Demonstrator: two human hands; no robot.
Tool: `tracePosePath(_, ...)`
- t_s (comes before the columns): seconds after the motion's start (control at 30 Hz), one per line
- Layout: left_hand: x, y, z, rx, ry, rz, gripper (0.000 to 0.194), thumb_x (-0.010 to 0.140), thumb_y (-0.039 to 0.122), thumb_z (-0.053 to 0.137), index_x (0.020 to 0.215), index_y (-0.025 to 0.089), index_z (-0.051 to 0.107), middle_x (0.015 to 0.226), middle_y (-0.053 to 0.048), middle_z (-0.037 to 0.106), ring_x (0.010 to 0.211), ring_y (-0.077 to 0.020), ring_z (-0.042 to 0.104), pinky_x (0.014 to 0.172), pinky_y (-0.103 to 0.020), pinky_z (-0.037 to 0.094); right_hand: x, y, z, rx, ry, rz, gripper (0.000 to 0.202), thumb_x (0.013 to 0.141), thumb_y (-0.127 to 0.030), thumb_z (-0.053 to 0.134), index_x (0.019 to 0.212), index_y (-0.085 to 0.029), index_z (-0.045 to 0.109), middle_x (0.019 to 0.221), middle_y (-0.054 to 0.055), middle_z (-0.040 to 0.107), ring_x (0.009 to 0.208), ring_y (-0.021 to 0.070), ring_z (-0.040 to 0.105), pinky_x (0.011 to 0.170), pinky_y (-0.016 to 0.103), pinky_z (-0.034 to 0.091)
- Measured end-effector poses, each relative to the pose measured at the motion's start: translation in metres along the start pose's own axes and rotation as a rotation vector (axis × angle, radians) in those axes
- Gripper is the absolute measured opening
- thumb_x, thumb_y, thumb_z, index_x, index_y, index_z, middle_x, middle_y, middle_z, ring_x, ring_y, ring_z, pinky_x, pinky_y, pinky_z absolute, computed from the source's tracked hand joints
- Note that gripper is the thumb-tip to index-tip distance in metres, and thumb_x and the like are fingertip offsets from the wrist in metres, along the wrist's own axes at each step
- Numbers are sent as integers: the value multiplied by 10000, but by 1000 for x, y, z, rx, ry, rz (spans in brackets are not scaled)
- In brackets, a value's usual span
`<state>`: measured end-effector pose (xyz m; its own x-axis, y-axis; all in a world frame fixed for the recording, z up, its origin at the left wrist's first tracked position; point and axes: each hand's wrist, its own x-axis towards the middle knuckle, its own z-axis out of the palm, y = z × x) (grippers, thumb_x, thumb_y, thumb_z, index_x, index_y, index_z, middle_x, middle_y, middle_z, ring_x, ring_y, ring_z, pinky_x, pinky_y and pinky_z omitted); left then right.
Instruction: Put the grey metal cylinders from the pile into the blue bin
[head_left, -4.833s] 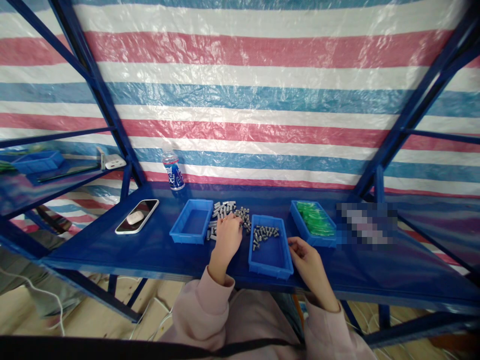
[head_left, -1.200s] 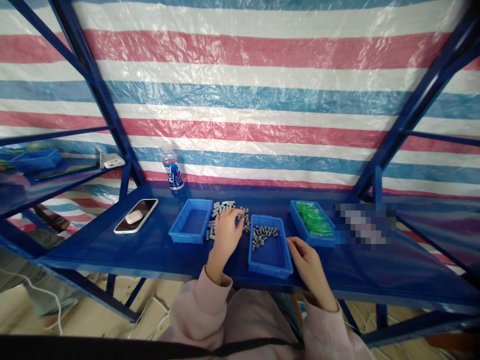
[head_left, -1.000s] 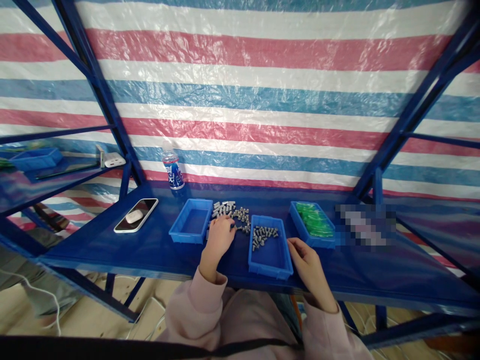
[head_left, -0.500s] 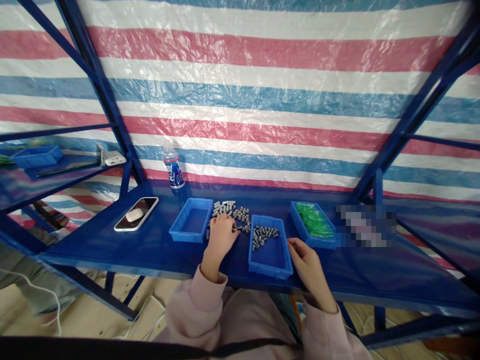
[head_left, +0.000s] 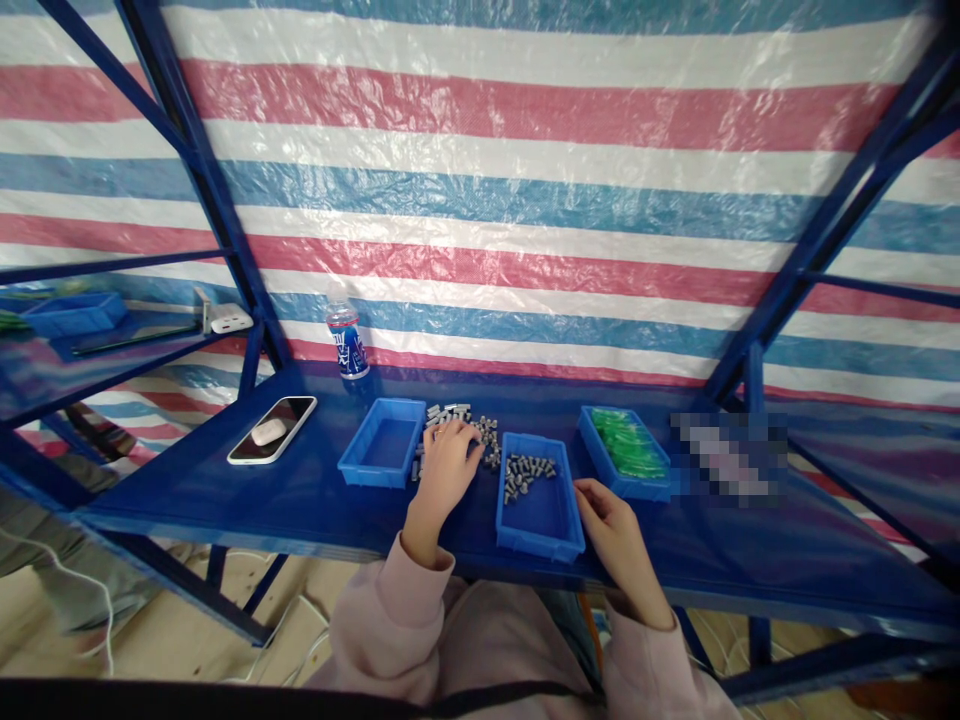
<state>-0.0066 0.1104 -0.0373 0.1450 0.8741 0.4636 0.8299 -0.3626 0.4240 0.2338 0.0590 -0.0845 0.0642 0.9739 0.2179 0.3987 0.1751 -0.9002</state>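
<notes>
Head view: left hand (head_left: 450,465), right hand (head_left: 611,518) apart, grips unclear; rectangular blue plastic tray (head_left: 536,518) holds grey metal bolts (head_left: 522,470), another blue tray (head_left: 641,490) green plastic (head_left: 628,443).

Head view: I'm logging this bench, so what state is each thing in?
Left hand: bent over loose metal parts; grip unclear
Right hand: curled; contact unclear
Middle tray: upright, partly filled
Left tray: upright, open
Right tray: holding green plastic
Bottle: upright
Phone: flat, screen dark, white earbud case on top

bright whitish glare speckles the striped sheet (head_left: 510,220); the surface (head_left: 300,510) reflects softly. wide-angle distortion stretches the edges, the upper right corner is dark, and a pixelated patch (head_left: 731,455) hides detail.
</notes>
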Motion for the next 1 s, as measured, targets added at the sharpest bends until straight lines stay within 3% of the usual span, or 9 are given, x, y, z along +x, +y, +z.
tracePosePath(0.1, 1, 10, -5, -218, 41, 100, 130, 891, 296, 522, 962, 234, 610, 1031, -27, 624, 1056, -191, 536, 942, -360, 328, 0, 0, 0, 11, 1, 1, 351, 856, -480, 492, 922, -162, 623, 670, 16, 591, 662, 197, 566, 631, 289, 443)
tracePosePath(0.23, -3, 29, -10, -414, -16, 200, 165, 895, 339, 515, 951, 231, 626, 1041, -35, 618, 1048, -184, 535, 938, -325, 356, 0, 0, 0, 20, -5, 3, 355, 856, -483, 490, 918, -163, 628, 671, 16, 602, 663, 197, 571, 629, 287, 446)
tracePosePath(0.43, -13, 47, -4, -393, -263, 298, 129, 845, 316, 599, 944, 256, 655, 1042, -6, 633, 1034, -176, 550, 954, -336, 341, -1, -5, -1, 24, 9, -3, 341, 842, -472, 506, 914, -165, 635, 678, 21, 610, 675, 204, 579, 627, 290, 448)
tracePosePath(0.53, -14, 47, 0, -361, -306, 288, 123, 811, 276, 643, 932, 269, 659, 1059, 10, 630, 1047, -178, 547, 974, -355, 326, 0, -6, -1, 20, 9, 3, 350, 841, -477, 506, 923, -162, 636, 678, 20, 611, 677, 206, 582, 631, 292, 448)
tracePosePath(0.8, -15, 45, 1, -357, -254, 231, 202, 826, 283, 610, 1027, 269, 626, 1202, -34, 553, 1150, -201, 506, 1007, -360, 359, -1, -3, -1, 45, -8, -7, 343, 852, -465, 506, 943, -164, 644, 696, 20, 622, 660, 191, 573, 608, 280, 442)
tracePosePath(1.0, -9, 30, -2, -142, -72, 107, 213, 897, 309, 491, 1085, 261, 579, 1253, -52, 536, 1219, -220, 456, 1014, -413, 339, -1, 0, 0, 24, 2, 1, 352, 852, -473, 510, 954, -161, 635, 660, 10, 594, 641, 186, 558, 607, 282, 443)
